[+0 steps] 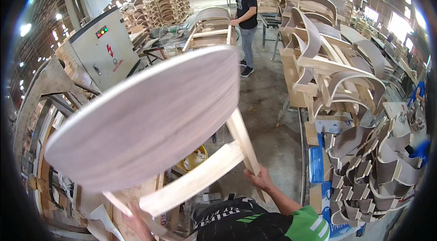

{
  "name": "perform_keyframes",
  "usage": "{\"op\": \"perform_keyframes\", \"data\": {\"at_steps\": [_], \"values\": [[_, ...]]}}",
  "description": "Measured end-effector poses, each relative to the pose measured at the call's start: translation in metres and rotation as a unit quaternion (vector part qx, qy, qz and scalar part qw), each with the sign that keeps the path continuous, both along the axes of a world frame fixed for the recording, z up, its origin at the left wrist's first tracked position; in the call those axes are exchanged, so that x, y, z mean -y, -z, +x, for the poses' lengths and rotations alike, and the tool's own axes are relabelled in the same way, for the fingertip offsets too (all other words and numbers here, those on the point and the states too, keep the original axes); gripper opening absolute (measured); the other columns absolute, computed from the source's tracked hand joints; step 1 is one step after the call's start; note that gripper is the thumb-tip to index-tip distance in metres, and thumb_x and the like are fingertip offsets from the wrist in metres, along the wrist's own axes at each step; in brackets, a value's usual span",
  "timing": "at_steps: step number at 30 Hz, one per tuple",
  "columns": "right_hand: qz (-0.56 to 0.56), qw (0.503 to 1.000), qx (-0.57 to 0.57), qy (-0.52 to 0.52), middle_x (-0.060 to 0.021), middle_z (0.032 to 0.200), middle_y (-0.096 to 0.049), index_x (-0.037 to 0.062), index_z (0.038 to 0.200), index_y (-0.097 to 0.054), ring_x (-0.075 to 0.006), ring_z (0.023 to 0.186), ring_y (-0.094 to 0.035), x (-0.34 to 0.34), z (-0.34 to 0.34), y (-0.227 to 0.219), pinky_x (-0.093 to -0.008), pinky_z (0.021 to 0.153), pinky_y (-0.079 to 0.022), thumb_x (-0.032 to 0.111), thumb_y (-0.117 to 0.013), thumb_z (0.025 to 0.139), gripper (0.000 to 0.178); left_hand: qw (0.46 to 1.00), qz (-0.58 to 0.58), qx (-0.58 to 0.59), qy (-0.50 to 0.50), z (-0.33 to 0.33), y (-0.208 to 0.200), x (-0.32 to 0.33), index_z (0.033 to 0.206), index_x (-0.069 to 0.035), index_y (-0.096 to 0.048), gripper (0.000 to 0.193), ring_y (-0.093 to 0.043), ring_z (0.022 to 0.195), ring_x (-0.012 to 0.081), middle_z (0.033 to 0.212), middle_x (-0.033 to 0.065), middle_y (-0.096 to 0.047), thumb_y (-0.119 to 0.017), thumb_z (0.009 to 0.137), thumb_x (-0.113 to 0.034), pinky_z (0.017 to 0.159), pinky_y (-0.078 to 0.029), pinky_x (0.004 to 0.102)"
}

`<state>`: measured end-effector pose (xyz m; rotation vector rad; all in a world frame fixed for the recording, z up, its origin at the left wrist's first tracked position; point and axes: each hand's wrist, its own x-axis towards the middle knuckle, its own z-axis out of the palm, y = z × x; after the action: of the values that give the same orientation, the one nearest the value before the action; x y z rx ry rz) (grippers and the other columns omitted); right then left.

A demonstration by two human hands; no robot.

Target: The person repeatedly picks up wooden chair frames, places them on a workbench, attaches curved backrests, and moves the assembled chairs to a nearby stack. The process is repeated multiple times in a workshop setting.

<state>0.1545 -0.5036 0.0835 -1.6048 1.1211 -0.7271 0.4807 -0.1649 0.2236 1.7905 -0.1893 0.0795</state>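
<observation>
"Well, what's held?"

"Left hand point(138, 223) and right hand point(260, 179) each grip a pale leg point(241, 137) of a chair frame point(145, 122), tilted before a black-and-green shirt point(236, 222) (broad curved back uppermost)."

"Beyond?"

"A yellow container point(205, 153), then someone in black point(247, 11) at another frame point(213, 13)."

The left hand point(138, 223) and right hand point(258, 178) hold 1 chair frame point(157, 120) (brown-backed).

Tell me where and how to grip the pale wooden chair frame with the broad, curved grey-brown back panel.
Probably best by the two slim, pale wooden side posts, one per hand, from the near side: they stand apart and look narrow enough to wrap, unlike the broad back panel.
</observation>
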Motion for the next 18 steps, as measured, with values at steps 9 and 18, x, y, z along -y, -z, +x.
{"op": "perform_keyframes", "data": {"at_steps": [9, 18], "values": [[-0.169, 0.959, 0.122, 0.19, -0.0034, 0.091, -0.069, 0.0018, 0.111, -0.069, -0.0139, 0.085, -0.064, 0.089, -0.067, -0.126, -0.0331, 0.076, -0.053, 0.026, -0.081, 0.092, 0.033, 0.923, -0.257, 0.01, 0.286, 0.083, -0.089, 0.206, 0.116, -0.002, -0.06, 0.039, -0.061, 0.086, 0.0138, 0.098, 0.004, -0.062, -0.071, 0.1, -0.036, 0.072, -0.051, 0.0318], [-0.665, 0.54, -0.13, 0.499, -0.0229, 0.135, -0.059, -0.0035, 0.138, -0.052, -0.0318, 0.126, -0.057, 0.077, -0.111, -0.383, -0.0432, 0.101, -0.046, 0.024, -0.069, 0.099, 0.051, 0.787, -0.432, -0.176, 0.403, -0.014, -0.162, 0.412, 0.134, 0.006, -0.047, 0.072, -0.063, 0.113, 0.0295, 0.116, 0.016, -0.059, -0.055, 0.103, -0.058, 0.102, -0.052, 0.0487]]}}
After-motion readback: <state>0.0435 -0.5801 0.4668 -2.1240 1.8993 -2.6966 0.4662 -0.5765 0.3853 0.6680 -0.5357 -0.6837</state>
